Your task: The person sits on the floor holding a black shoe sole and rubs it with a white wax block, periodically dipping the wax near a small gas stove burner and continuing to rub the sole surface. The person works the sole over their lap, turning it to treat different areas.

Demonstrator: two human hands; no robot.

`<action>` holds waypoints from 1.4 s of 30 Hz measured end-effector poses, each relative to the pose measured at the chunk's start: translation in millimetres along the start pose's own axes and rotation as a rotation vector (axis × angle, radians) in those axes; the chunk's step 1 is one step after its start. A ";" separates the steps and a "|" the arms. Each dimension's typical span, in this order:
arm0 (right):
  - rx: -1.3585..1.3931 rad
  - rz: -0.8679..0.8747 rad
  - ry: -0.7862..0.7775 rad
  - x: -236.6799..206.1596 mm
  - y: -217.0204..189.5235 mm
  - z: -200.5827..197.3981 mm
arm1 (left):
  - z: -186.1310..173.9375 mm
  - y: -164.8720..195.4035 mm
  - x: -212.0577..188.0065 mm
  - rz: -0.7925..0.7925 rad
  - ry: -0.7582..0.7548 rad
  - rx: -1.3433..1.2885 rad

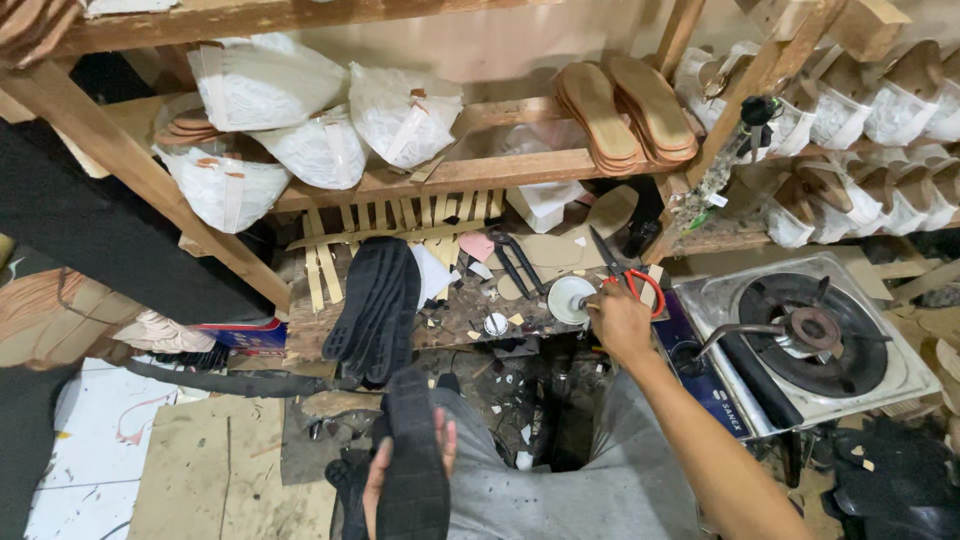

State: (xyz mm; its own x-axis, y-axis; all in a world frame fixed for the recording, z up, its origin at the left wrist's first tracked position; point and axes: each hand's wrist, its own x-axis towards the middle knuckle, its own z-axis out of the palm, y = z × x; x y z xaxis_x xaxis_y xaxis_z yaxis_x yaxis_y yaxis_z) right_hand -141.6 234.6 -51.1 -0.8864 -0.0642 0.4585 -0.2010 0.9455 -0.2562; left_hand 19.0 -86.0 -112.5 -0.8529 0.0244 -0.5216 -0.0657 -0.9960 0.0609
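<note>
**Black sole held low, brush dipped in a pot**

Black and ridged, a sole (412, 470) is held up by the left hand (385, 478) above the lap. The fingers (446, 440) are wrapped round its edges, clamped on it. More black soles (378, 305) are stacked on the desk (300, 335) just behind. The right hand (620, 322) is stretched out to a small white pot (570, 298) on the desk. Its fingers are closed on a thin brush (588, 303) whose tip is at the pot. Red-handled scissors (628, 272) are seen just behind that hand. A gas stove (805, 335) is set to the right. Tan insoles (628, 110) are piled on the shelf (450, 175) above.
</note>
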 end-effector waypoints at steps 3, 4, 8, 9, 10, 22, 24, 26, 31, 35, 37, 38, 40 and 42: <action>0.048 0.119 -0.060 -0.6 1.5 -3.0 | 3.5 -20.6 3.8 -0.283 -0.083 -0.119; 0.088 0.130 -0.045 -2.1 0.5 -5.1 | 8.7 -26.8 8.7 -0.439 -0.220 -0.188; 0.331 0.187 -0.008 -20.4 -33.1 -36.7 | 33.9 -58.2 16.1 -0.273 -0.469 -0.071; 0.403 0.206 0.014 -27.3 -46.3 -47.3 | 42.9 -65.0 17.8 -0.249 -0.483 -0.034; 0.506 0.214 -0.009 -36.4 -60.2 -57.0 | 51.4 -70.6 17.8 -0.228 -0.497 0.004; 0.550 -0.044 0.133 -91.1 -126.1 -100.5 | 98.6 -97.2 8.3 -0.336 -0.907 0.107; 0.552 -0.098 0.071 -91.6 -127.1 -104.6 | 97.3 -96.0 9.3 -0.367 -0.899 0.089; 0.524 -0.125 0.092 -89.0 -126.9 -106.2 | 95.6 -95.6 9.7 -0.389 -0.867 0.067; 0.473 -0.049 0.159 -86.4 -128.8 -106.5 | 94.4 -97.9 9.4 -0.476 -0.723 -0.084; 0.558 -0.236 0.071 -95.5 -133.3 -112.6 | 97.0 -94.5 12.0 -0.410 -0.753 0.100; 0.571 -0.281 0.055 -95.2 -132.8 -114.2 | 97.0 -93.4 13.5 -0.408 -0.617 0.128; 0.534 -0.241 0.089 -94.2 -132.1 -114.7 | 96.9 -93.1 14.8 -0.442 -0.731 0.064; 0.448 -0.143 0.149 -90.1 -130.4 -113.7 | 94.5 -95.8 16.2 -0.518 -0.945 -0.073; 0.438 -0.161 0.171 -89.2 -130.4 -113.1 | 92.8 -99.7 19.9 -0.512 -0.918 -0.072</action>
State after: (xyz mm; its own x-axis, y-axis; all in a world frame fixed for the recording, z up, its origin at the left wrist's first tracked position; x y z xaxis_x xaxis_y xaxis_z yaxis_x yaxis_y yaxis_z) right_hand 10.9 153.2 37.6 -0.7560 -0.1108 0.6451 -0.5185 0.7028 -0.4870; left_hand -39.5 21.8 -49.9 -0.7990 0.4694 0.3757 -0.5236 -0.8505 -0.0508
